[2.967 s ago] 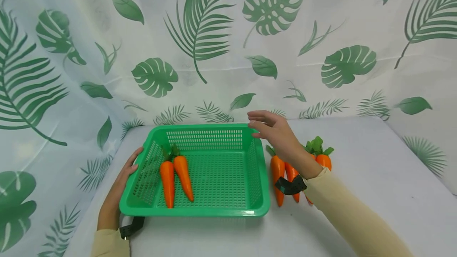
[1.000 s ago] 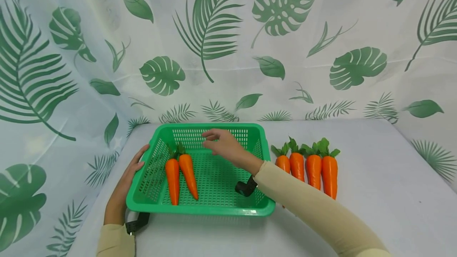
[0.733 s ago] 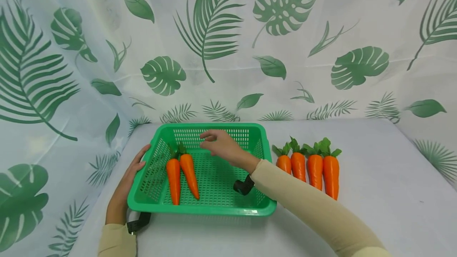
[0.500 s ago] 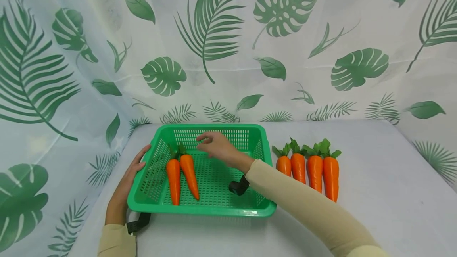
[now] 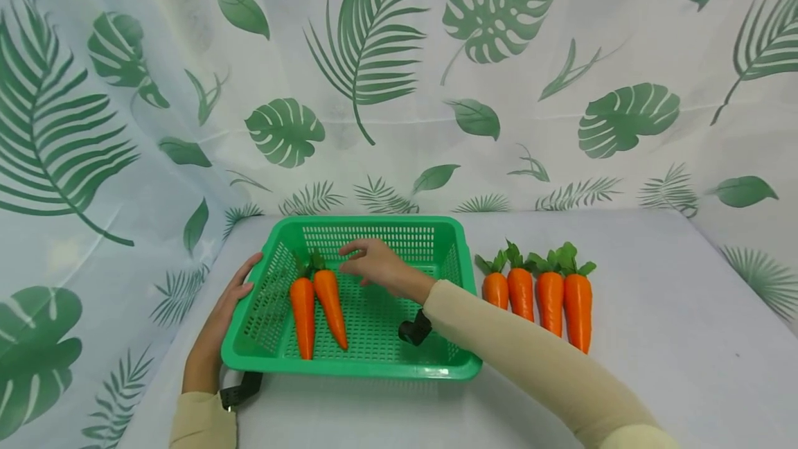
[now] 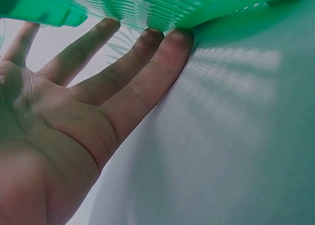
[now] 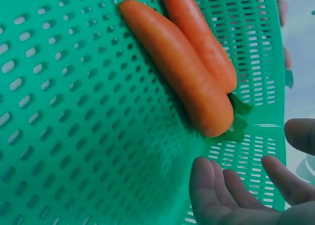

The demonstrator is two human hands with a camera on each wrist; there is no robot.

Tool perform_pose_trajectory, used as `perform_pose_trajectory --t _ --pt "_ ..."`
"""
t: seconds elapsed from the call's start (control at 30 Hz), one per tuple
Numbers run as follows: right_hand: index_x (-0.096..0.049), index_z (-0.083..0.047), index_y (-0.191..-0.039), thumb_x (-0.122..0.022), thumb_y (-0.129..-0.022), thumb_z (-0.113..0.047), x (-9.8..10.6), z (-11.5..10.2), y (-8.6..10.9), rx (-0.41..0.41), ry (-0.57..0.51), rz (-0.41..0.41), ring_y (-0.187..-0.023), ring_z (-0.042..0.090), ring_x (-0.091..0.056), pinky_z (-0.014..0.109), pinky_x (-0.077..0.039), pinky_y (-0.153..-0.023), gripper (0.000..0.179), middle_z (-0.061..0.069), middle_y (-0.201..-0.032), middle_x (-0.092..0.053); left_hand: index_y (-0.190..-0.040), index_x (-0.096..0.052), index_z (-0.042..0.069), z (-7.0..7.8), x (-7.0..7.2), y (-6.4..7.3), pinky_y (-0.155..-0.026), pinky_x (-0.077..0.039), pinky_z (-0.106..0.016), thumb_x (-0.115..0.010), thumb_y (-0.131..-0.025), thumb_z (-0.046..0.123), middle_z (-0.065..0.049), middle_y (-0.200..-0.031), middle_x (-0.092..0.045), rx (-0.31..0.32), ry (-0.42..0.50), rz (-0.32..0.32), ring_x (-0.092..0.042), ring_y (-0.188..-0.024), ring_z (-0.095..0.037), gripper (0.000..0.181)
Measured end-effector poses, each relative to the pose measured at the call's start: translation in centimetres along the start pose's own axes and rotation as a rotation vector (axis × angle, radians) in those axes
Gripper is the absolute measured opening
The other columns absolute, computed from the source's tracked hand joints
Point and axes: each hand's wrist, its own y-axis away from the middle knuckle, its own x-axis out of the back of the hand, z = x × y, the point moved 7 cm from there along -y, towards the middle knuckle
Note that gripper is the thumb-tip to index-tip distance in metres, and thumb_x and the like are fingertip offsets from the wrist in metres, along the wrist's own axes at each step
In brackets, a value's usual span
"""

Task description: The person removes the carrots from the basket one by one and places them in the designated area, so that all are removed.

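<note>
Two orange carrots (image 5: 330, 307) with green tops lie side by side in the left part of a green plastic basket (image 5: 349, 368). My right hand (image 5: 378, 267) hovers inside the basket, just right of the carrot tops, holding nothing. In the right wrist view, the fingers of the right hand (image 7: 229, 195) are loosely spread beside the leafy ends of the carrots (image 7: 182, 72). My left hand (image 5: 223, 309) is at the basket's left side, thumb by the rim. Seen from the left wrist, its straight fingers (image 6: 133, 94) reach the slotted wall of the basket (image 6: 162, 8) from below.
Several more carrots (image 5: 550, 300) stand in a row on the white table (image 5: 661, 338), right of the basket, partly hidden by my right sleeve (image 5: 511, 338). A white curtain (image 5: 399, 116) with green leaf prints hangs behind and to the left.
My right hand has moved left from above the basket's right rim into the basket, then sunk slightly toward the carrot tops. The left hand, basket and carrots stay in place; the view has shifted a little.
</note>
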Motion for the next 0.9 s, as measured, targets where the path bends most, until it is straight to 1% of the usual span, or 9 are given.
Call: perform_pose_trajectory --t 0.13,0.3,0.4,0.53,0.6,0.7,0.77,0.83,0.9 --pt "-0.065 0.0 -0.145 -0.07 -0.104 -0.01 -0.3 0.3 -0.3 -0.024 -0.018 -0.009 -0.126 0.043 -0.062 0.052 -0.057 -0.096 0.042 0.017 -0.135 -0.067 -0.171 0.003 -0.001 0.0 0.1 0.0 -0.096 -0.051 -0.02 -0.032 -0.118 0.022 -0.028 -0.169 -0.007 0.002 0.007 0.012 -0.058 -0.12 0.006 0.067" --pt "-0.065 0.0 -0.144 -0.072 -0.103 -0.008 -0.6 0.4 -0.6 -0.059 -0.052 -0.008 -0.125 0.043 -0.063 0.052 -0.058 -0.095 0.042 0.017 -0.129 -0.068 -0.171 0.002 0.0 0.1 0.2 -0.1 -0.095 -0.051 -0.019 -0.032 -0.118 0.023 -0.031 -0.171 -0.003 0.008 -0.019 0.011 -0.057 -0.121 0.006 0.067" --pt "-0.064 0.001 -0.145 -0.072 -0.103 -0.007 -1.0 0.5 -0.8 -0.072 -0.068 -0.014 -0.126 0.044 -0.062 0.053 -0.058 -0.095 0.043 0.018 -0.131 -0.067 -0.171 0.003 0.0 0.2 0.2 -0.1 -0.094 -0.051 -0.019 -0.032 -0.118 0.023 -0.031 -0.172 -0.003 0.014 -0.036 0.01 -0.056 -0.12 0.007 0.068" --pt "-0.064 0.001 -0.145 -0.072 -0.102 -0.005 -1.3 0.7 -1.1 -0.082 -0.071 -0.018 -0.125 0.044 -0.062 0.053 -0.059 -0.094 0.044 0.018 -0.133 -0.066 -0.17 0.003 -0.002 0.1 0.2 -0.2 -0.093 -0.051 -0.019 -0.033 -0.117 0.022 -0.032 -0.171 -0.003 0.005 -0.038 0.011 -0.056 -0.119 0.007 0.068" --pt "-0.064 0.001 -0.144 -0.072 -0.102 -0.005 -1.6 0.7 -1.1 -0.084 -0.066 -0.021 -0.123 0.044 -0.063 0.053 -0.059 -0.092 0.044 0.018 -0.132 -0.066 -0.169 0.002 -0.004 0.2 0.3 -0.3 -0.093 -0.051 -0.018 -0.032 -0.117 0.021 -0.031 -0.171 -0.003 -0.012 -0.032 0.01 -0.057 -0.119 0.007 0.068" --pt "-0.066 0.0 -0.142 -0.072 -0.101 -0.005 -2.0 0.9 -1.2 -0.089 -0.06 -0.034 -0.121 0.043 -0.063 0.053 -0.06 -0.09 0.042 0.016 -0.131 -0.066 -0.169 0.001 -0.006 0.2 0.3 -0.3 -0.094 -0.051 -0.018 -0.033 -0.117 0.019 -0.022 -0.167 -0.016 -0.037 -0.013 0.014 -0.058 -0.119 0.006 0.067" --pt "-0.066 0.0 -0.141 -0.072 -0.101 -0.004 -2.3 1.0 -1.3 -0.096 -0.06 -0.041 -0.119 0.042 -0.063 0.053 -0.06 -0.09 0.041 0.016 -0.131 -0.066 -0.169 0.001 -0.006 0.2 0.3 -0.2 -0.095 -0.051 -0.018 -0.033 -0.117 0.019 -0.01 -0.162 -0.025 -0.044 0.001 0.011 -0.059 -0.119 0.005 0.067" --pt "-0.067 0.0 -0.14 -0.072 -0.1 -0.003 -2.5 1.2 -1.3 -0.101 -0.058 -0.045 -0.118 0.041 -0.063 0.053 -0.061 -0.089 0.04 0.015 -0.131 -0.065 -0.17 0.002 -0.003 0.1 0.2 -0.1 -0.096 -0.051 -0.019 -0.033 -0.117 0.02 0.001 -0.155 -0.029 -0.034 0.013 0.008 -0.059 -0.12 0.004 0.067" --pt "-0.068 -0.001 -0.14 -0.073 -0.099 -0.003 -2.7 1.4 -1.3 -0.106 -0.06 -0.048 -0.118 0.04 -0.064 0.053 -0.061 -0.088 0.04 0.016 -0.133 -0.065 -0.17 0.003 -0.001 0.0 0.0 0.0 -0.096 -0.052 -0.02 -0.033 -0.118 0.022 0.002 -0.155 -0.029 -0.019 0.02 0.003 -0.06 -0.121 0.003 0.068"
